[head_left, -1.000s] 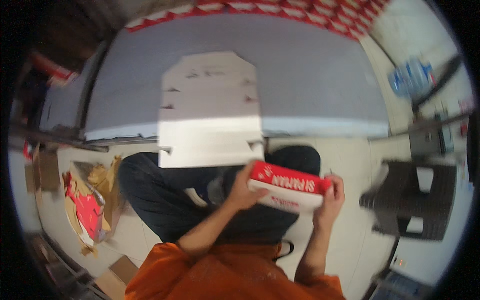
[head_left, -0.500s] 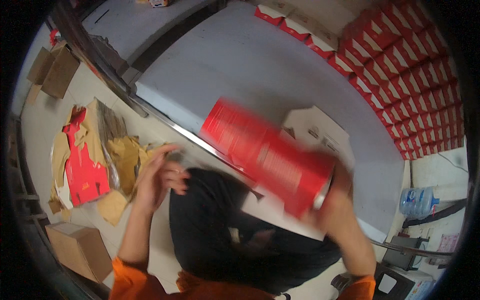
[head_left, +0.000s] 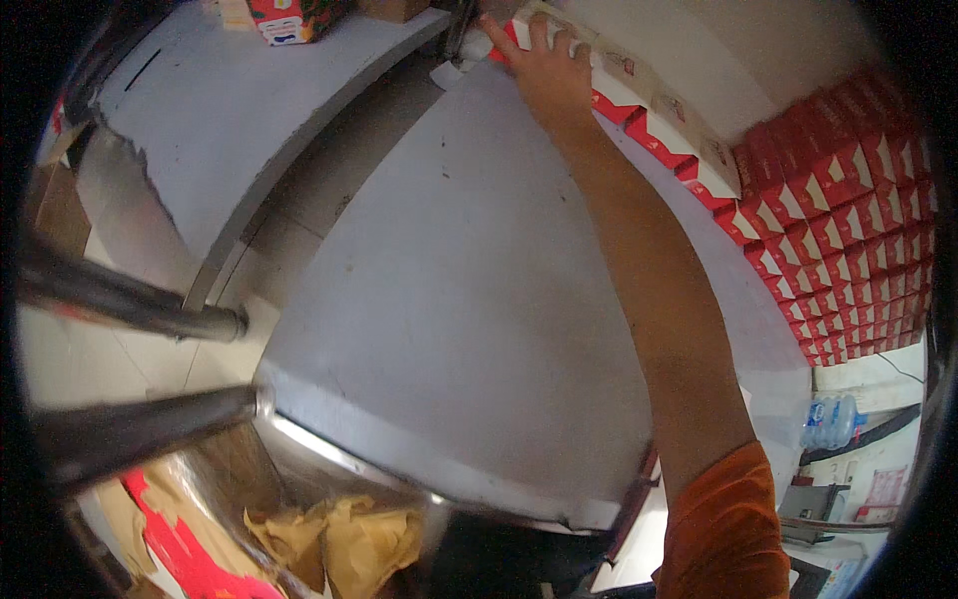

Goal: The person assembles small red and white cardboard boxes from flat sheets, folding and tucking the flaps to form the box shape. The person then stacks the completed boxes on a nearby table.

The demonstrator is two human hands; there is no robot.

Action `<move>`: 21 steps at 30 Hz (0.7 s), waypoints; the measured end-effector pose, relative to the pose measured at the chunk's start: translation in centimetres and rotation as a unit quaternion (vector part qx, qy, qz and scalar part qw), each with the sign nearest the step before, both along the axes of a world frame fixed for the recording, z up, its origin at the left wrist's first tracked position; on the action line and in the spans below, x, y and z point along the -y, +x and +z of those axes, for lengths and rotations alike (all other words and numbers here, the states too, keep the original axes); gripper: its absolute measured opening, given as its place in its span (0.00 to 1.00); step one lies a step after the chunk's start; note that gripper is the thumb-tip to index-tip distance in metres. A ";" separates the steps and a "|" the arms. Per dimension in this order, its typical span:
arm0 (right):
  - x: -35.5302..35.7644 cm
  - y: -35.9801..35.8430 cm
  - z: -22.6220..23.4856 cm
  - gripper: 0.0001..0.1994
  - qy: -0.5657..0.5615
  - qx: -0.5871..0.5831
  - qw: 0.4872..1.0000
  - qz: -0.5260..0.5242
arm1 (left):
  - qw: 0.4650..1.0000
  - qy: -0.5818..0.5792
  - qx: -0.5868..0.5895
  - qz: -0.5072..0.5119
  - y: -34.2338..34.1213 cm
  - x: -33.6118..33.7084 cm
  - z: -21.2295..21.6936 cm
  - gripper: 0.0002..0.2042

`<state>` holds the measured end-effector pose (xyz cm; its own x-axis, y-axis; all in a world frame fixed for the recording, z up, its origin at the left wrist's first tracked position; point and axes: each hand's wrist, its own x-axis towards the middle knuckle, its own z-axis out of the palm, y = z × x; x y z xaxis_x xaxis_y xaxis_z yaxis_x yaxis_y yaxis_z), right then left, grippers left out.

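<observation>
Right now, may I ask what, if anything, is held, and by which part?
The right hand spreads over the row's end box; whether it grips can't be told. The left hand isn't visible.

Your sleeve (head_left: 723, 529) is plain orange, and the table (head_left: 449, 299) before you is grey, flecked with a few dark specks. Along its far edge you have a row of boxes (head_left: 689, 130) in red and off-white; at right, the stack of boxes (head_left: 838, 230) repeats red and white in zigzags. Near left, your crumpled paper (head_left: 369, 544) is tan; the right-hand jug (head_left: 830, 424) is clear blue.
</observation>
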<state>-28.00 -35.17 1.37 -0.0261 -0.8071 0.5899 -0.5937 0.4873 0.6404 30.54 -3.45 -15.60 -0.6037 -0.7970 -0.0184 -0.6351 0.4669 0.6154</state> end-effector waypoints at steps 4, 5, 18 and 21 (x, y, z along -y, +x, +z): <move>1.2 -2.6 -2.4 0.28 0.069 0.012 0.994 -0.082 | 1.000 0.011 0.005 -0.003 -0.6 1.1 0.1 0.07; 1.4 -3.6 -2.8 0.28 0.076 0.016 0.994 -0.077 | 1.000 0.011 0.007 -0.002 -0.6 1.4 0.1 0.07; 0.0 -8.7 -2.4 0.14 0.103 0.200 0.974 0.021 | 1.000 0.003 0.004 -0.002 -0.6 -0.2 0.5 0.04; -2.6 -5.1 -0.6 0.15 0.025 0.277 0.960 0.025 | 1.000 -0.004 0.002 0.005 -0.4 -1.5 0.2 0.04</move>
<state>-33.09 -32.60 0.75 -0.2852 -0.8426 0.4568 -0.8720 0.4259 0.2412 30.10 -1.99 -15.38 -0.5961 -0.8028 -0.0143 -0.6421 0.4660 0.6087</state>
